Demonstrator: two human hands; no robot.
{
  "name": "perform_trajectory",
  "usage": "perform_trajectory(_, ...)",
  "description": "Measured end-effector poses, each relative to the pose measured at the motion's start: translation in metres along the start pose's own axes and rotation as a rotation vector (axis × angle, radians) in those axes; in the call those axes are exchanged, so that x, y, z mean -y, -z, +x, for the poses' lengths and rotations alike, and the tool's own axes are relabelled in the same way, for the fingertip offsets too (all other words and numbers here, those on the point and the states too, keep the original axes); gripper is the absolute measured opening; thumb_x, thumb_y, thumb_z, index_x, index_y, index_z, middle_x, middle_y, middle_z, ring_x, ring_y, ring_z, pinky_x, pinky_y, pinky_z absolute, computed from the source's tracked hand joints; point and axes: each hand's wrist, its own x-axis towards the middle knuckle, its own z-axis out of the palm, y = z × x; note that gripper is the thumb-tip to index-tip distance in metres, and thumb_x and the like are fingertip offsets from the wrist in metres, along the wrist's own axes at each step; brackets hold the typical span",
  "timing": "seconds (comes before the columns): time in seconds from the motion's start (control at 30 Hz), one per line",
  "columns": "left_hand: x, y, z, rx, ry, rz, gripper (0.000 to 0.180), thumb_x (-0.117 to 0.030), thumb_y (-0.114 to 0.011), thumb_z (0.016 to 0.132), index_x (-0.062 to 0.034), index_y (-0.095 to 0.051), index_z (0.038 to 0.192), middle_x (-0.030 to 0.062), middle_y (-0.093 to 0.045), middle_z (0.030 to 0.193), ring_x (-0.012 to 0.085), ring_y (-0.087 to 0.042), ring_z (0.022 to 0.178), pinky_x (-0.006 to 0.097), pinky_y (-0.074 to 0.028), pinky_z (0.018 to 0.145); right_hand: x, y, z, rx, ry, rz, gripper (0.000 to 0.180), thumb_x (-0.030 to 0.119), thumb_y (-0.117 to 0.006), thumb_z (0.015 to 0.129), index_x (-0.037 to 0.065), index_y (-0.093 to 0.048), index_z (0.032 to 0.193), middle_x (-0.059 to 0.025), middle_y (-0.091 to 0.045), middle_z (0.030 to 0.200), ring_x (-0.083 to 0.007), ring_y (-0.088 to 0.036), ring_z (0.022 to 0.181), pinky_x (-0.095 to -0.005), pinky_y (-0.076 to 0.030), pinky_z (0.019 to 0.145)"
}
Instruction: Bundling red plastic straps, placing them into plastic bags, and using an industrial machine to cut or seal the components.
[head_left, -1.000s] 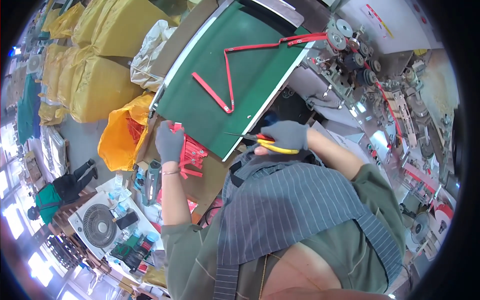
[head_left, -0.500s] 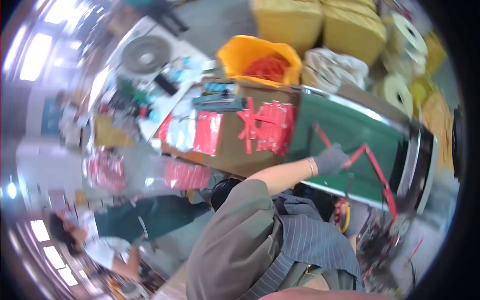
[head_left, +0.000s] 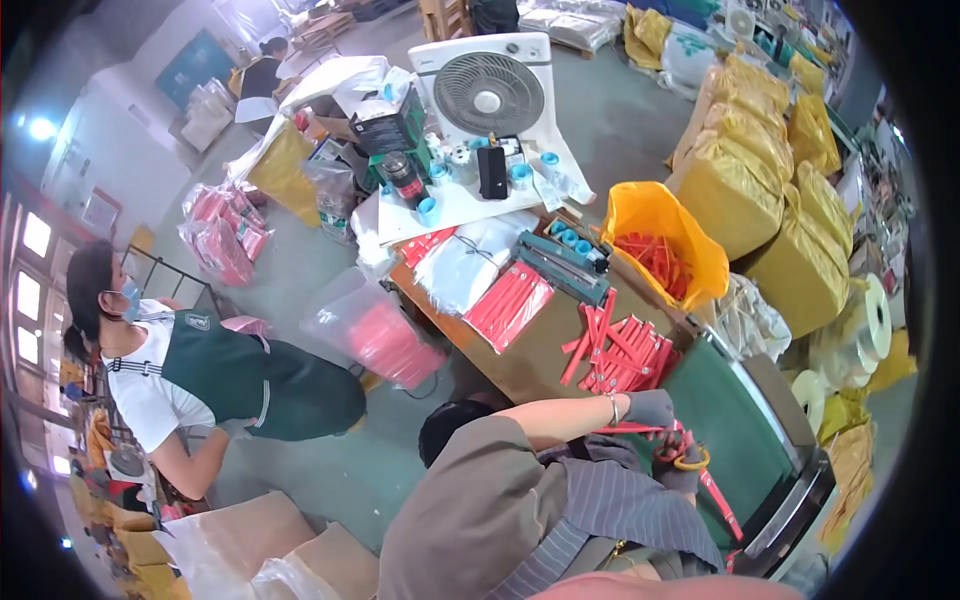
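My left hand (head_left: 650, 408), in a grey glove with bare fingertips and a bracelet at the wrist, is closed on a flat red strip (head_left: 632, 429). Just below it, my right hand (head_left: 676, 474), gloved too, grips yellow-handled scissors (head_left: 692, 461); their blades are hard to make out. The two hands are close together over the near edge of a green conveyor belt (head_left: 712, 390). A further length of red strip (head_left: 720, 503) hangs from beside the scissors down along the belt. Loose red strips (head_left: 632, 355) lie piled on the brown table beyond my left hand.
An orange-yellow bag (head_left: 712, 260) of red pieces stands behind the table (head_left: 480, 372). A clear-bagged bundle of strips (head_left: 508, 305) lies near a blue-grey sealer-like device (head_left: 562, 268). A fan (head_left: 487, 95) stands farther back. Yellow sacks (head_left: 730, 180) line the right. A masked co-worker (head_left: 215, 370) is at left.
The view has swung, bringing more of the room in. My left hand has drawn back from over the belt to my right hand. The red strip no longer zigzags across the belt.
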Motion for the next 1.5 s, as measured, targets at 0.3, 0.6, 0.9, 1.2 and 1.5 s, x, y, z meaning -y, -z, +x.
perform_trajectory(0.3,0.025,0.027,0.016,0.291,0.14,0.658,0.017,-0.015,-0.063,0.074,0.0018,-0.066,0.069,0.0067,-0.063,0.061,0.0138,-0.059,0.051,0.028,-0.048,0.05,-0.013,0.009,0.003,0.095,-0.005,-0.201,0.029,0.035,-0.06,0.086,0.011,-0.05,0.075,-0.003,-0.051,0.063,-0.0124,-0.046,0.049,-0.0253,-0.038,0.044)
perform_trajectory(0.6,0.034,-0.002,0.029,0.204,0.036,0.593,0.013,-0.008,-0.058,0.075,-0.0014,-0.067,0.07,0.0077,-0.064,0.062,0.0176,-0.061,0.053,0.03,-0.048,0.048,-0.01,0.013,-0.011,-0.025,0.165,-0.574,0.04,0.051,-0.06,0.082,0.014,-0.05,0.076,-0.0031,-0.047,0.054,-0.016,-0.044,0.039,-0.0282,-0.034,0.035)
perform_trajectory(0.9,0.037,-0.013,0.03,0.304,-0.01,0.769,0.012,-0.003,-0.056,0.068,-0.0027,-0.068,0.067,0.009,-0.066,0.064,0.018,-0.061,0.052,0.031,-0.048,0.047,-0.016,0.014,-0.031,-0.028,0.208,-0.456,0.039,0.05,-0.058,0.084,0.013,-0.049,0.075,-0.0028,-0.046,0.053,-0.0156,-0.043,0.04,-0.0271,-0.033,0.035)
perform_trajectory(1.2,0.051,-0.019,0.033,0.215,0.055,0.567,0.015,-0.007,-0.055,0.072,-0.0027,-0.069,0.069,0.007,-0.066,0.063,0.0173,-0.062,0.054,0.031,-0.048,0.05,-0.019,0.016,-0.033,-0.003,0.242,-0.465,0.041,0.052,-0.057,0.084,0.013,-0.048,0.073,-0.0027,-0.042,0.052,-0.0156,-0.04,0.039,-0.0271,-0.032,0.035)
perform_trajectory(1.5,0.047,-0.026,0.011,0.224,-0.059,0.714,0.018,-0.01,-0.054,0.074,-0.0025,-0.068,0.067,0.0068,-0.066,0.062,0.017,-0.063,0.054,0.031,-0.049,0.051,-0.035,0.017,-0.043,0.007,0.242,-0.466,0.042,0.053,-0.057,0.084,0.013,-0.048,0.073,-0.0026,-0.043,0.052,-0.0157,-0.04,0.039,-0.0266,-0.032,0.034)
